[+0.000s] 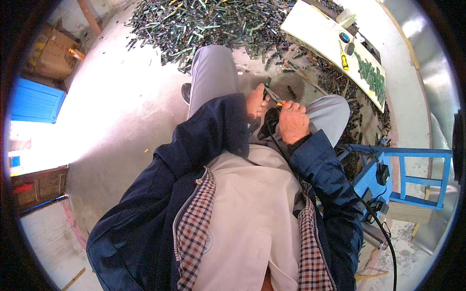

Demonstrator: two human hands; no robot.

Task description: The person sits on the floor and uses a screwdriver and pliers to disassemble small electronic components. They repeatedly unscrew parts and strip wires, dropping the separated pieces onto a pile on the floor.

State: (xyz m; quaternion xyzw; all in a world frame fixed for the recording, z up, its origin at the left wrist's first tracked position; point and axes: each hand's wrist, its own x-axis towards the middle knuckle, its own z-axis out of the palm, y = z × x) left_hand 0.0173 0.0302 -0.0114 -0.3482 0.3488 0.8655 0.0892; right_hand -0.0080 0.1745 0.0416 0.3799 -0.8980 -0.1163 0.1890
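Note:
Between my knees, my left hand point(255, 101) pinches a small dark, narrow strip point(268, 81), whose upper end sticks out past the fingers. My right hand point(294, 121) is wrapped round a pair of pliers point(273, 94) with orange grips. The metal jaws point up and left and meet the strip beside my left fingertips; whether they are clamped on it is too small to tell. Beyond my hands, a large heap of similar dark green and black strips point(208, 24) covers the floor.
To the right, a pale board point(310, 24) carries a yellow-handled screwdriver point(344, 59), a blue-and-black round object point(344, 37) and a pile of green strips point(372, 75). A blue stool point(421, 181) with black cables stands by my right elbow. At far left are a cardboard box point(57, 51) and a blue container point(39, 99).

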